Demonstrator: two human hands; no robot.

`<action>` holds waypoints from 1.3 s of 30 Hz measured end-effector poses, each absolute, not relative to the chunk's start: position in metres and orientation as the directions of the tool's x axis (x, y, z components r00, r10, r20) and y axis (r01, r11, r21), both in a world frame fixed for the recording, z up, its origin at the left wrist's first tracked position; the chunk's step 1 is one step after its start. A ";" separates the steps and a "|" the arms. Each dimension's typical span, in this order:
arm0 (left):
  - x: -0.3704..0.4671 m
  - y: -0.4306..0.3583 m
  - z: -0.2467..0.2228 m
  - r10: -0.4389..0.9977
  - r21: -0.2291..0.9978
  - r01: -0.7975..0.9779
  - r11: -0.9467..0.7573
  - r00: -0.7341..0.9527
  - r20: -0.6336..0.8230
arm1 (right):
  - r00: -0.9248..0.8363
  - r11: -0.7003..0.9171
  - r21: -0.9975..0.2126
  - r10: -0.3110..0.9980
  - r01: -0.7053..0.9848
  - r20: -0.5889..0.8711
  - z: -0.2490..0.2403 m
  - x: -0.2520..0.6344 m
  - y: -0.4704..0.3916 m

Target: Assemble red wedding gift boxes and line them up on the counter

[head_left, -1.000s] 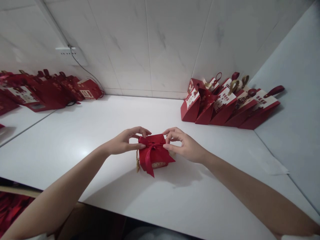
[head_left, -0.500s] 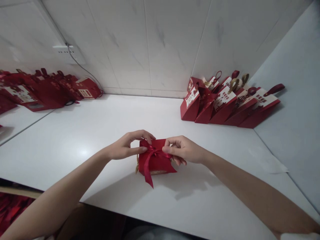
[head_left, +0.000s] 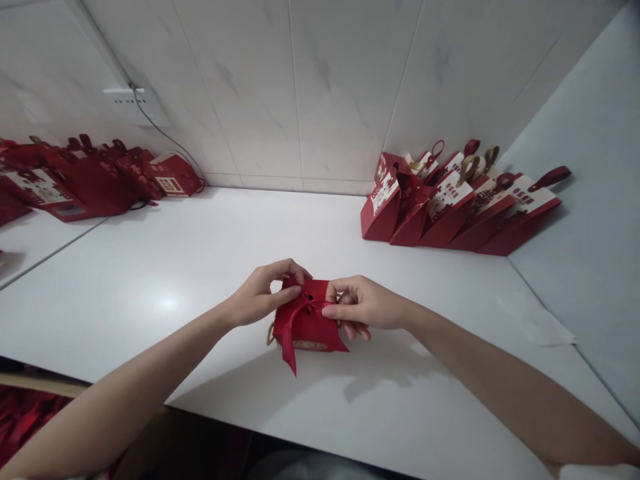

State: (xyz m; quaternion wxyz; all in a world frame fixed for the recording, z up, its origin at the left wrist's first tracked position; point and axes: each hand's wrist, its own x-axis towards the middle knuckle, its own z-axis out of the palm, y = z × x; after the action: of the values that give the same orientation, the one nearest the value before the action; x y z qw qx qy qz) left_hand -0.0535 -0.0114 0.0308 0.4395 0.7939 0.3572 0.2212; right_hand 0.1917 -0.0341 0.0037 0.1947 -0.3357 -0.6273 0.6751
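Note:
A small red gift box (head_left: 320, 331) with a gold emblem low on its front stands between my hands on the white table. Across its top runs a dark red ribbon (head_left: 289, 340), tied at the middle, one tail hanging down the front. My left hand (head_left: 273, 288) is closed at the box's upper left, thumb and fingers pinching the ribbon. On the right side, my right hand (head_left: 356, 305) pinches the ribbon between thumb and curled fingers. Gold cord (head_left: 271, 333) shows at the box's left edge. The fingertips partly hide the ribbon's loops.
Several red boxes with ribbon handles (head_left: 450, 203) stand in rows at the back right. More red boxes (head_left: 95, 183) line the back left, below a wall socket (head_left: 135, 105) with a cable. A side panel (head_left: 590, 200) bounds the table (head_left: 240, 227) on the right.
My left thumb has moved right and up onto the ribbon near the knot. The ribbon's tail and the box's front have shifted slightly left. My right hand still pinches the ribbon.

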 end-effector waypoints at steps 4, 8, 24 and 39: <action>-0.055 -0.010 0.031 0.779 0.859 0.360 -0.363 0.623 0.068 | -0.706 -0.146 -0.978 0.677 0.151 -0.210 0.002 0.193 -0.032; -0.057 -0.009 0.034 0.785 0.890 0.347 -0.294 0.620 0.018 | -0.706 -0.137 -0.980 0.680 0.145 -0.199 -0.002 0.191 -0.031; -0.061 -0.007 0.036 0.680 0.904 0.276 -0.326 0.732 0.022 | -0.688 -0.078 -0.987 0.708 0.142 -0.155 -0.004 0.188 -0.034; -0.069 -0.001 0.045 0.696 0.753 0.456 -0.474 0.718 0.004 | -0.690 -0.068 -0.986 0.707 0.150 -0.154 -0.004 0.188 -0.035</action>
State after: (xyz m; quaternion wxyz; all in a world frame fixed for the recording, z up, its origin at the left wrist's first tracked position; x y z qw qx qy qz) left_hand -0.0690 -0.0007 0.0447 0.3825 0.8441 0.3413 0.1571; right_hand 0.1882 -0.0346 -0.0044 0.2135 -0.3305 -0.6484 0.6517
